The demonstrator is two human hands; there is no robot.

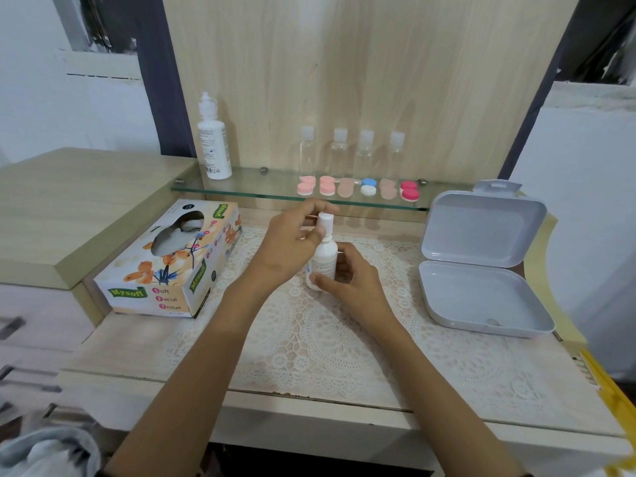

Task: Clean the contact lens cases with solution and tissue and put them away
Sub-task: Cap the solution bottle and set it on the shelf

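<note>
Opening the bottle (325,259) looks to be the step you are on. In the head view, your right hand (351,277) grips its body, upright over the mat (309,339) on the bench (137,346). Your left hand (292,246) pinches the cap (325,220). The cases (358,189) sit in a row on the shelf (241,187) behind, all capped, and none is in the open box (481,270) at your right. Next, I judge, you need the cap off and set down, then a free hand to reach up for one case. The tissue box (165,266) stands near on your left.
</note>
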